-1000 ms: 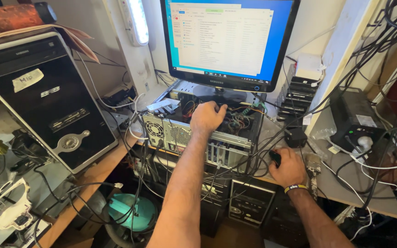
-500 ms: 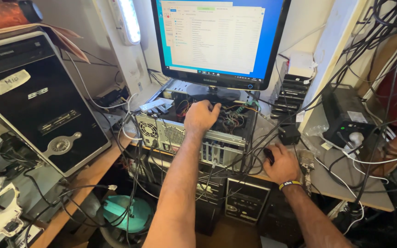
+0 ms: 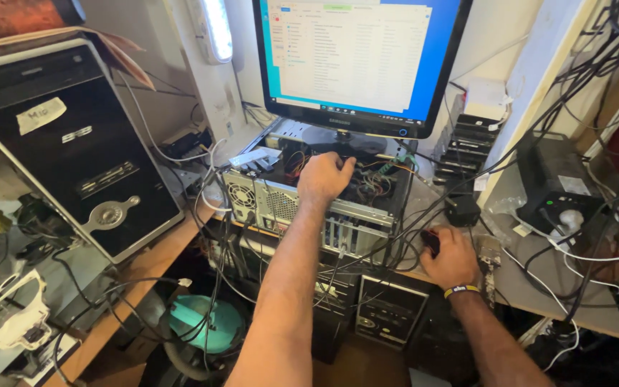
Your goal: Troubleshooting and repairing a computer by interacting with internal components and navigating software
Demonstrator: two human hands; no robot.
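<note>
Left hand (image 3: 325,177) curled among wires inside open desktop case (image 3: 309,204), grasp unclear | right hand (image 3: 451,258) closed on black mouse (image 3: 431,241) | monitor (image 3: 356,61) just behind, cables tangled between

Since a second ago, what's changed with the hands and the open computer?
Little has changed. The left hand is still inside the open computer case among its wires, the right hand still rests on the dark mouse. Only the view has shifted a bit. The monitor stays lit.
</note>
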